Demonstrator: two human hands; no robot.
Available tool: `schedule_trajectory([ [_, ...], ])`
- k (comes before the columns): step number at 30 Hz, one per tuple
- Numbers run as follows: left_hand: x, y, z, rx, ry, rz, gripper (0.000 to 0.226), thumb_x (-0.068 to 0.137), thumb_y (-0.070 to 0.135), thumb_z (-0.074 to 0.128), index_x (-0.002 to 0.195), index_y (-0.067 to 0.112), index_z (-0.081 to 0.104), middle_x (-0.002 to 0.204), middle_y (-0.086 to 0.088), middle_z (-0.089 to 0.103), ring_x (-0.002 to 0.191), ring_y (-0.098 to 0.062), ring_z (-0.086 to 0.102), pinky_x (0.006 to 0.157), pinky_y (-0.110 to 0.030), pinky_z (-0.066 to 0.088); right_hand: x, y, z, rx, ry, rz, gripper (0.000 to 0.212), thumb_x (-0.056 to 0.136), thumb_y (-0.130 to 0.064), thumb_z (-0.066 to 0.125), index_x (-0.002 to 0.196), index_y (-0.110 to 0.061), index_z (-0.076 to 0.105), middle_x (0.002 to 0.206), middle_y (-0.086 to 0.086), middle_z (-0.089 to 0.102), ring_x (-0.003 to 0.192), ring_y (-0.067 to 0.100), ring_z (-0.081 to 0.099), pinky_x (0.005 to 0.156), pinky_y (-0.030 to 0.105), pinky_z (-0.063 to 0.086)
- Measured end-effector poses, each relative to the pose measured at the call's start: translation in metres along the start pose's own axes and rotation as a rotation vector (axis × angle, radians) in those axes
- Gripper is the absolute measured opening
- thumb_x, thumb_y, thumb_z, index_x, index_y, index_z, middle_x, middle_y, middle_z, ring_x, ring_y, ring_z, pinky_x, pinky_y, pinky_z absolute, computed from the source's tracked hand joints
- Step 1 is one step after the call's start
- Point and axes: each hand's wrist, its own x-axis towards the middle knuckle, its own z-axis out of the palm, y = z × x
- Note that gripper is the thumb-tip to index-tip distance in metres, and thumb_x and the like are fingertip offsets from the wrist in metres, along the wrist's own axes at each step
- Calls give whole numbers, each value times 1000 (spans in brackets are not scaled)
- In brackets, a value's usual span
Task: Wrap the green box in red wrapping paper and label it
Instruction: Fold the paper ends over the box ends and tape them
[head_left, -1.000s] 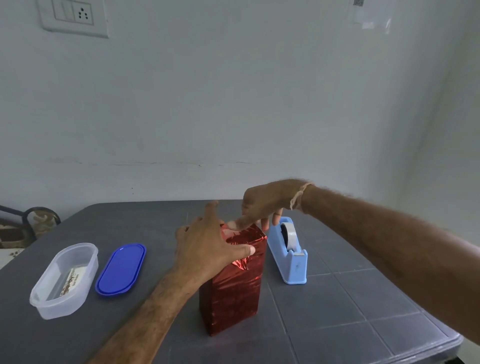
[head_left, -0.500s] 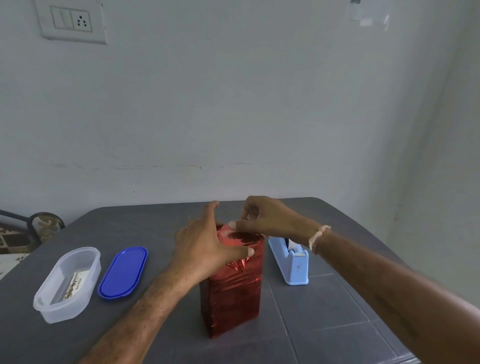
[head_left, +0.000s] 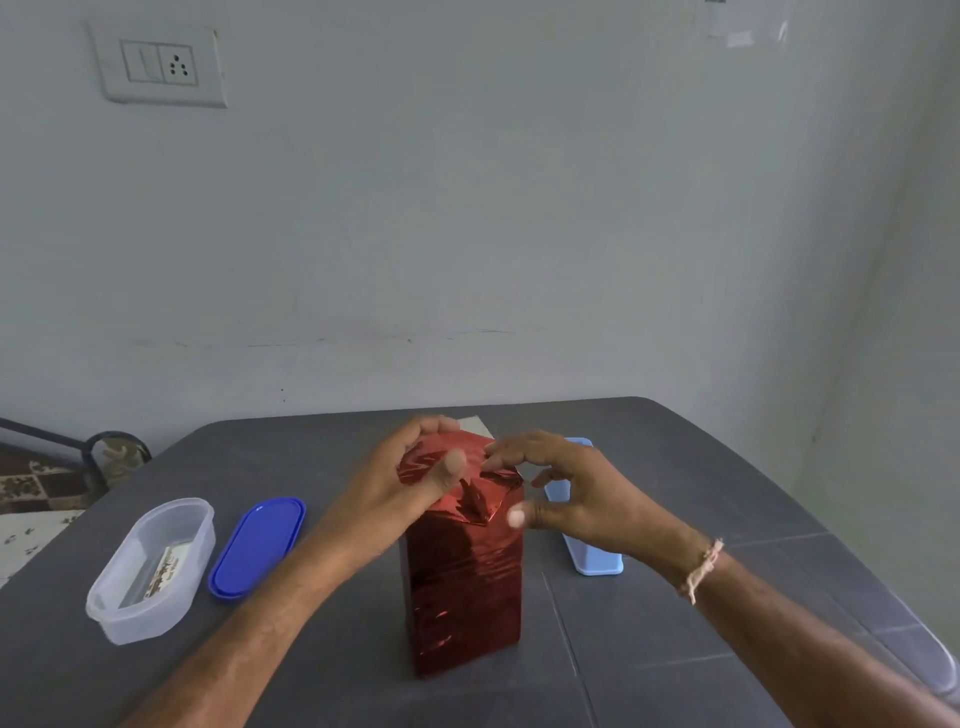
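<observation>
Tub (head_left: 150, 569) and lid (head_left: 257, 545): on the counter (head_left: 701, 493), well left of the left hand; a stray elbow could knock them.
Left hand (head_left: 410, 478): curled over the top of the box (head_left: 465, 582), thumb pressing down the folded red paper (head_left: 441, 457); if that pressure lets up, the stiff foil probably springs open.
Box: upright between both hands, no green showing; tall and narrow, so a sideways push at its top could tip it.
Right hand (head_left: 566, 488): half open, thumb apart, one fingertip touching the top fold; whether it carries tape I cannot tell.
Tape dispenser (head_left: 597, 561): just behind the right hand; a wide sweep might shove it.
</observation>
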Motion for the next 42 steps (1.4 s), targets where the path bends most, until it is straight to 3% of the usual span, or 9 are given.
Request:
schedule_trajectory([
  [4, -17, -6, -5, 394, 60, 250, 79, 60, 88, 70, 125, 44, 63, 138, 28, 53, 133, 2, 45, 108, -27, 34, 1, 1, 5, -106, 50, -23, 50, 75, -51, 83, 122, -42, 71, 134, -24, 60, 127, 6, 54, 93, 26, 51],
  [8, -13, 0, -3, 605, 147, 334, 66, 64, 85, 70, 117, 46, 63, 110, 24, 60, 109, -4, 57, 94, -41, 47, 6, -2, 13, -94, 158, -33, 40, 74, -35, 89, 112, -36, 77, 116, -17, 62, 112, 11, 60, 87, 23, 51],
  [14, -6, 26, 2, 413, 196, 266, 16, 79, 49, 83, 91, 42, 75, 83, 23, 71, 83, -5, 68, 79, -38, 56, 5, -7, 16, -64, 216, -14, 36, 77, -43, 86, 108, -31, 72, 105, -13, 70, 105, 11, 65, 83, 36, 55],
  [18, 1, 31, 2, 220, 174, 144, 21, 83, 26, 84, 91, 44, 76, 81, 13, 73, 81, -10, 68, 81, -38, 58, 6, -11, 16, -33, 225, 27, 28, 79, -41, 86, 100, -31, 71, 101, -14, 72, 90, 15, 69, 77, 39, 58],
  [24, 9, 36, -2, 49, 106, 85, 19, 87, 21, 81, 101, 33, 78, 86, 3, 73, 79, -12, 68, 78, -31, 56, 7, -13, 13, -33, 222, 86, 29, 81, -36, 86, 105, -28, 71, 102, -15, 73, 89, 11, 71, 75, 29, 57],
  [27, 16, 37, -5, 20, 117, 75, 18, 86, 17, 82, 99, 29, 79, 86, -2, 73, 75, -11, 67, 73, -24, 55, 10, -14, 14, -43, 214, 109, 24, 83, -33, 85, 103, -28, 73, 100, -13, 74, 73, 2, 67, 67, 19, 49],
  [32, 24, 30, -8, 20, 124, 33, 19, 86, 15, 81, 101, 27, 80, 83, 1, 74, 72, -4, 66, 70, -21, 53, 13, -14, 15, -45, 265, 106, 23, 82, -32, 86, 100, -26, 73, 95, -14, 74, 94, 2, 69, 74, 17, 54],
  [38, 29, 31, -7, 215, 119, 66, 6, 86, 18, 81, 91, 22, 81, 69, 20, 71, 59, 5, 60, 60, -11, 45, 16, -17, 15, -84, 274, 117, 13, 86, -32, 82, 94, -24, 76, 88, -14, 75, 88, 1, 70, 73, 10, 47],
  [42, 33, 30, -11, 219, 84, 19, 2, 87, 21, 81, 88, 22, 79, 58, 20, 65, 55, 2, 56, 61, -19, 45, 18, -21, 15, -117, 265, 131, 9, 90, -32, 78, 94, -25, 78, 89, -15, 76, 91, -1, 69, 75, 8, 44],
])
